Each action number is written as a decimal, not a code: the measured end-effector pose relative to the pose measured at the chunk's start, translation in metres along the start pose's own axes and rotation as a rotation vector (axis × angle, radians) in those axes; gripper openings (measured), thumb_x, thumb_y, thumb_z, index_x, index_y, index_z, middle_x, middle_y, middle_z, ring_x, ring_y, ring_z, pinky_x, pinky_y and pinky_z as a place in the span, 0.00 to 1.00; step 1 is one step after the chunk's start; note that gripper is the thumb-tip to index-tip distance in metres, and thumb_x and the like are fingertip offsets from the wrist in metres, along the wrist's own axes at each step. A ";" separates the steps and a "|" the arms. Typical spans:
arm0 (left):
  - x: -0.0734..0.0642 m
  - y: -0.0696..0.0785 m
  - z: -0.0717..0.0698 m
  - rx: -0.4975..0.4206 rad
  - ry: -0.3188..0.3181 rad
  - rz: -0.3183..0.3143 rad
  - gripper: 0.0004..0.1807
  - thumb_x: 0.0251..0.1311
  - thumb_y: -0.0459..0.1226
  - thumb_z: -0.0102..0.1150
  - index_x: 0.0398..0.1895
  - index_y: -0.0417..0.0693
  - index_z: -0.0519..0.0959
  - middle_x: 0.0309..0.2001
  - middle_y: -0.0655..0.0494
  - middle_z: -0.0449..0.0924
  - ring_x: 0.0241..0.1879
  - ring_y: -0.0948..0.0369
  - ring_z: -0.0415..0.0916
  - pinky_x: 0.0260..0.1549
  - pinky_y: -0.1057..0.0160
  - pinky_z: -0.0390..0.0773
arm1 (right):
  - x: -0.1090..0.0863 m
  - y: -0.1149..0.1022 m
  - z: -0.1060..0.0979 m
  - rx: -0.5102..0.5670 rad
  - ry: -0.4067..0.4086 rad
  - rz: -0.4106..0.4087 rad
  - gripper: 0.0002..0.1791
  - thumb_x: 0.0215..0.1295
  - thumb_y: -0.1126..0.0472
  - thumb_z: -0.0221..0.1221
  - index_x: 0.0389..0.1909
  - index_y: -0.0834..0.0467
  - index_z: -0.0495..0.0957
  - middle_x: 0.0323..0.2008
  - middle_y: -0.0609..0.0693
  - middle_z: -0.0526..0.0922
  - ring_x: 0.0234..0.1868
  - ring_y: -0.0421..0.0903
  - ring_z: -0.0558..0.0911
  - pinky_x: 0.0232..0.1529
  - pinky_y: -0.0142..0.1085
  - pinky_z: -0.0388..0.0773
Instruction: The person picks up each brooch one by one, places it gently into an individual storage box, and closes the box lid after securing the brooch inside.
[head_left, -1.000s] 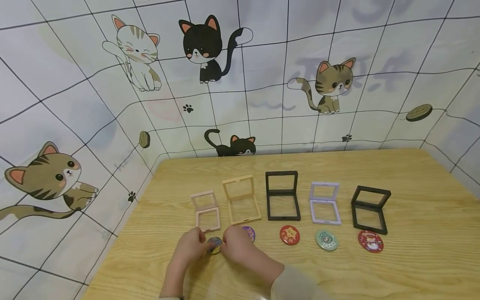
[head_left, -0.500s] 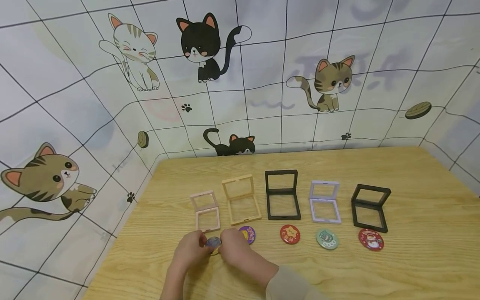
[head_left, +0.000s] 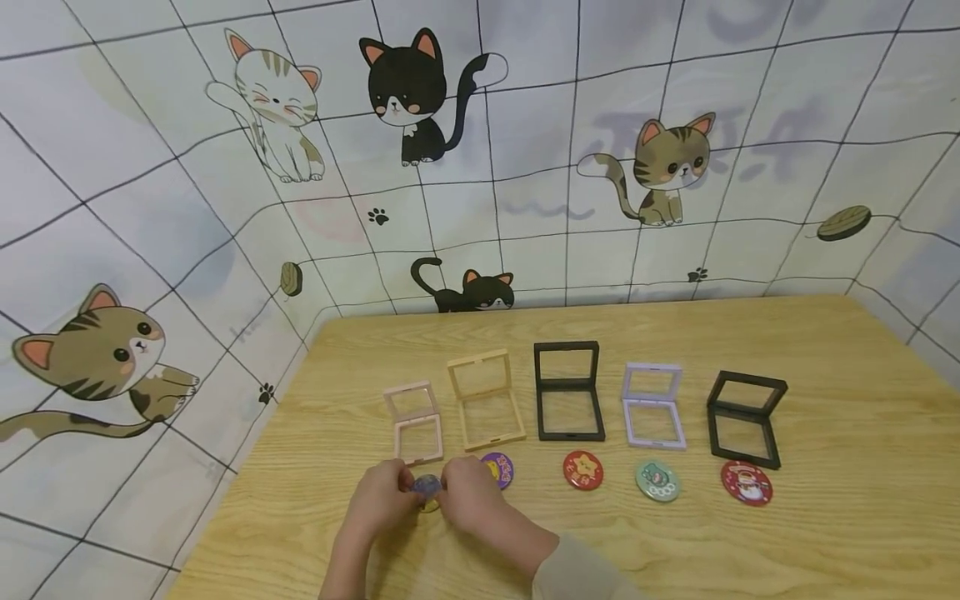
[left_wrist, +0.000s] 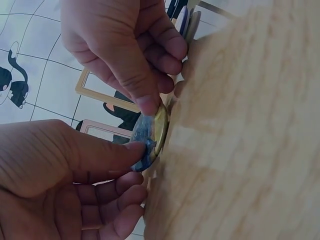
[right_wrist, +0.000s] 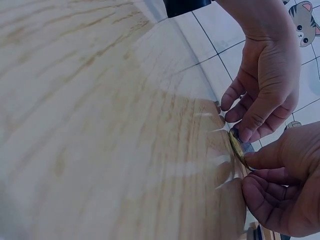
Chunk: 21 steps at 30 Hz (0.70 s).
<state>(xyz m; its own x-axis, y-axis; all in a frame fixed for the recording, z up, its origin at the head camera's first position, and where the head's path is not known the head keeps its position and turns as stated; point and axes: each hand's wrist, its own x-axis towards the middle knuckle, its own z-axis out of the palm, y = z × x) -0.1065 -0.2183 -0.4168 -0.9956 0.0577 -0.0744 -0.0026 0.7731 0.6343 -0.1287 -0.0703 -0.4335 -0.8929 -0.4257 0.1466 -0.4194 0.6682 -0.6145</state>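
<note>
Between both hands is a round button badge (left_wrist: 145,139) with a blue and yellow face, tilted up off the wooden table. My left hand (head_left: 382,497) pinches its left edge between thumb and fingers. My right hand (head_left: 468,493) pinches the opposite edge the same way. In the left wrist view the two thumbs lie on the badge's face. The right wrist view shows its yellow rim edge-on, close to the tabletop. Just beyond the hands stands a small pink frame (head_left: 418,439), unfolded. A purple badge (head_left: 497,471) lies right beside my right hand, partly covered by it.
Unfolded frames line the table (head_left: 825,533): yellow (head_left: 491,443), large black (head_left: 570,435), lilac (head_left: 654,444) and smaller black (head_left: 742,457). In front of them lie a red star badge (head_left: 582,470), a green badge (head_left: 657,481) and a red snowman badge (head_left: 746,483). A cat-print backdrop (head_left: 540,150) rises behind.
The badge has tilted up slightly between the fingers. My right hand has shifted a little to uncover more of the purple badge. Frames and other badges stay in place.
</note>
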 end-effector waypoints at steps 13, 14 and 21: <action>0.002 0.000 0.000 -0.071 0.031 -0.025 0.07 0.47 0.27 0.60 0.28 0.39 0.71 0.22 0.55 0.69 0.22 0.62 0.65 0.20 0.67 0.67 | 0.002 0.002 -0.002 0.179 0.035 0.061 0.09 0.44 0.68 0.63 0.11 0.58 0.78 0.11 0.43 0.74 0.12 0.35 0.67 0.13 0.27 0.64; 0.002 -0.001 0.000 -0.072 0.035 -0.028 0.07 0.48 0.27 0.60 0.28 0.39 0.71 0.22 0.55 0.69 0.22 0.62 0.65 0.20 0.67 0.67 | 0.002 0.002 -0.003 0.211 0.038 0.063 0.09 0.44 0.68 0.63 0.10 0.58 0.77 0.10 0.43 0.73 0.12 0.35 0.66 0.12 0.27 0.64; 0.001 0.000 -0.001 -0.167 0.056 -0.042 0.07 0.50 0.26 0.58 0.32 0.36 0.71 0.23 0.53 0.69 0.22 0.62 0.66 0.19 0.69 0.69 | 0.006 0.005 -0.002 0.465 0.006 0.126 0.06 0.46 0.73 0.61 0.14 0.65 0.78 0.09 0.50 0.77 0.11 0.40 0.75 0.13 0.28 0.70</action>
<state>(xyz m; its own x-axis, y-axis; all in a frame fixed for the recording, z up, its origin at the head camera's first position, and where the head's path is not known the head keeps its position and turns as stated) -0.1075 -0.2191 -0.4159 -0.9979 -0.0113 -0.0637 -0.0553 0.6583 0.7507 -0.1367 -0.0683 -0.4338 -0.9334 -0.3549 0.0522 -0.1914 0.3697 -0.9092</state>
